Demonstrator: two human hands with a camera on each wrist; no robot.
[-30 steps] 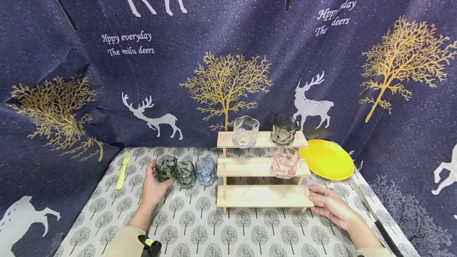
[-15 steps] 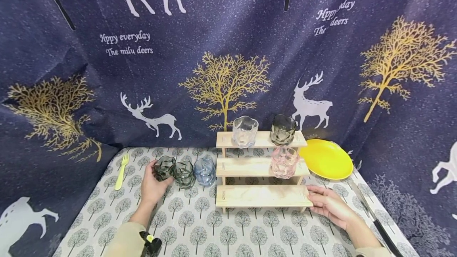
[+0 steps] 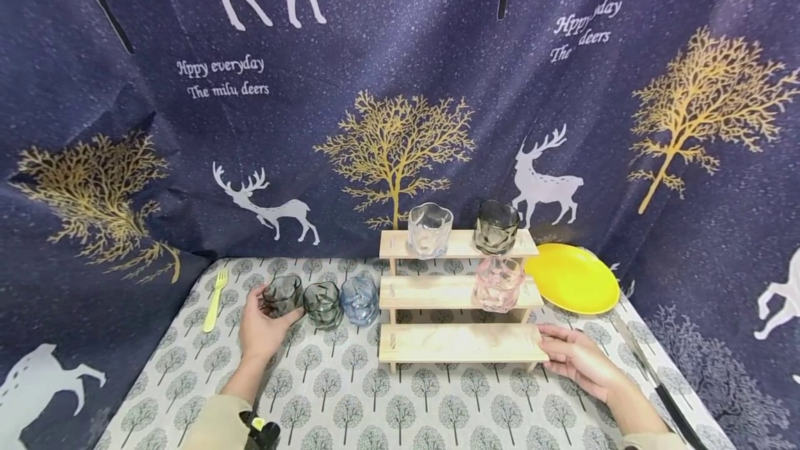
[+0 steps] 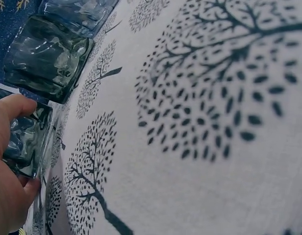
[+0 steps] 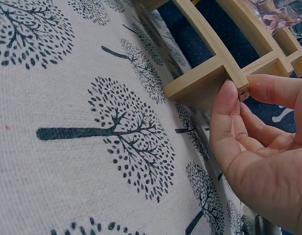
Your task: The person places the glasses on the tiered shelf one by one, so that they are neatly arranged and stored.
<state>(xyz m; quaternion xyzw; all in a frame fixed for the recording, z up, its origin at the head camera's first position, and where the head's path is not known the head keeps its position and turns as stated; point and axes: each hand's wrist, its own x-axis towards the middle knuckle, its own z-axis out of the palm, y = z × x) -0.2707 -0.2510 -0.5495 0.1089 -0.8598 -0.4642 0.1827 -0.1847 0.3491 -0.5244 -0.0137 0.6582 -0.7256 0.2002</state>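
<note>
From the head view, my left hand (image 3: 261, 328) grips a smoky grey faceted glass tumbler (image 3: 283, 295), fingers curled round it, on the tree-printed tablecloth (image 3: 350, 394) at the left. It is the leftmost of a row of three: just right of it stands a second grey tumbler (image 3: 323, 305), then a pale blue tumbler (image 3: 359, 301). Further left lies a yellow-green plastic fork (image 3: 215, 298). My right hand (image 3: 578, 360) rests with relaxed, open fingers against the right end of the lowest step of a three-tier wooden rack (image 3: 459, 342). A pink tumbler (image 3: 498, 283) sits on the middle step; a clear tumbler (image 3: 429, 229) and a dark tumbler (image 3: 496, 226) sit on the far top step. A yellow plate (image 3: 571, 278) lies to the right.

The left wrist view shows my thumb and palm (image 4: 9, 191) clasping the grey tumbler (image 4: 23, 139), its neighbour (image 4: 45, 58) just beyond.

The right wrist view shows my thumb (image 5: 224, 117) touching the rack's near corner (image 5: 205, 81), the other fingers loosely bent, holding nothing.
</note>
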